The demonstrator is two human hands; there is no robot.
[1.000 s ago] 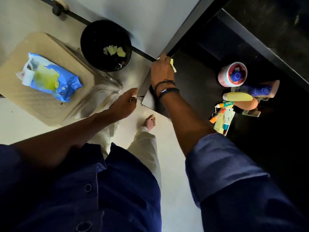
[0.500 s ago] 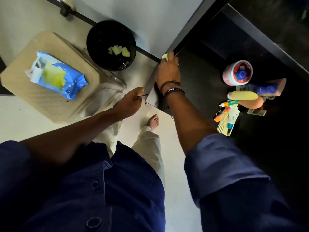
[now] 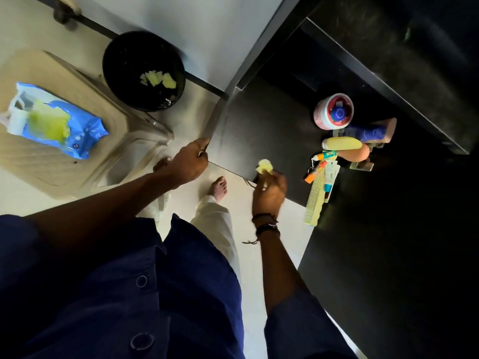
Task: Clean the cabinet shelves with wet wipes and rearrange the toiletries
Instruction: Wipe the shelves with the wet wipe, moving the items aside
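1. While the left hand (image 3: 190,164) grips the near left corner of the dark cabinet shelf (image 3: 261,130), fingers curled over its edge, the right hand (image 3: 269,189) is closed on a crumpled yellow wet wipe (image 3: 264,166) at that shelf's front edge.
2. That wipe pokes out above the right hand's fingers and touches the shelf just inside its front edge.
3. Toiletries cluster on the shelf's right part: a pink round tub (image 3: 333,111) farthest back, a blue tube (image 3: 363,132) and a yellow bottle (image 3: 341,143) in front of it, and a peach bottle (image 3: 356,152) touching the yellow one.
4. Nearer the shelf front lie small orange and teal tubes (image 3: 320,164), and a yellow comb (image 3: 315,203) that overhangs the front edge.
5. Left of the shelf, on the floor, stands a black bin (image 3: 143,71) with yellow scraps inside.
6. Further left of the shelf, a blue wet wipes pack (image 3: 54,123) lies on a beige stool (image 3: 77,161), a yellow wipe showing at its opening.
7. Bare feet stand on the pale floor below the shelf's front edge, and dark bracelets (image 3: 267,225) circle the right wrist.
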